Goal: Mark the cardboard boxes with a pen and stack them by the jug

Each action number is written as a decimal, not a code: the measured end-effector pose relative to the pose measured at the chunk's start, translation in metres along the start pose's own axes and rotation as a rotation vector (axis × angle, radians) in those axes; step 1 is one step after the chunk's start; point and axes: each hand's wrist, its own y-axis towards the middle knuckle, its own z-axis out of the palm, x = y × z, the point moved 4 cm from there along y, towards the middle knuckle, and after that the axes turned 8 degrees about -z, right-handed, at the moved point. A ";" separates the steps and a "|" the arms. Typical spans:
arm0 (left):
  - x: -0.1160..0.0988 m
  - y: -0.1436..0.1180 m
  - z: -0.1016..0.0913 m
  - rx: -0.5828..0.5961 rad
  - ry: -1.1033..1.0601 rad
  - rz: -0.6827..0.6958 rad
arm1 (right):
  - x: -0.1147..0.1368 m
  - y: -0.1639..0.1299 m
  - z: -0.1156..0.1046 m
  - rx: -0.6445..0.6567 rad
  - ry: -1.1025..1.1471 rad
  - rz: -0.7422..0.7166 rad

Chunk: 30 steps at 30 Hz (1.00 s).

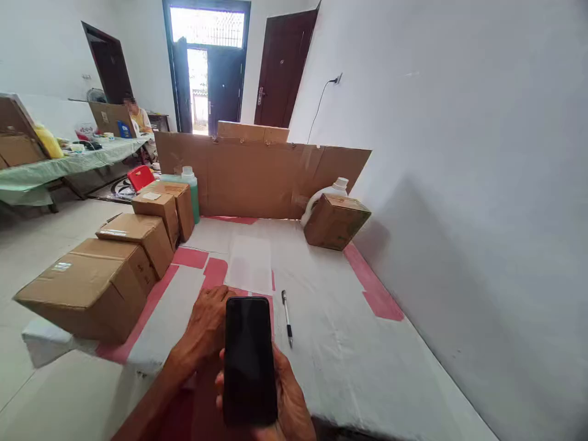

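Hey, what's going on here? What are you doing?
A person is holding a phone in their right hand, with its dark screen facing them. Their left hand is close by, seemingly resting on the table; its fingertips are partly hidden. A pen lies to the right of the phone, and a white sheet lies farther away. Cardboard boxes line the table's left side, and nobody is touching them.

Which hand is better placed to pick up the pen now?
Probably the left hand: it appears free, while the right hand holds the phone. The pen lies nearer the right, though, so the left would reach past the phone.
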 end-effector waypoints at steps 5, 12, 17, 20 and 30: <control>-0.004 0.004 0.001 0.000 0.029 0.024 | 0.003 -0.003 0.013 -0.011 -0.064 -0.056; 0.002 0.005 0.004 0.025 0.034 0.009 | 0.014 -0.004 0.021 -0.076 -0.086 -0.171; 0.000 0.006 0.003 0.051 0.062 -0.043 | 0.021 -0.003 0.026 -0.054 -0.096 -0.204; 0.000 0.006 0.002 0.043 0.052 -0.055 | 0.023 -0.006 0.029 -0.051 -0.096 -0.204; 0.007 0.006 0.004 -0.076 -0.040 0.006 | 0.119 -0.003 -0.024 -0.293 -0.334 -0.514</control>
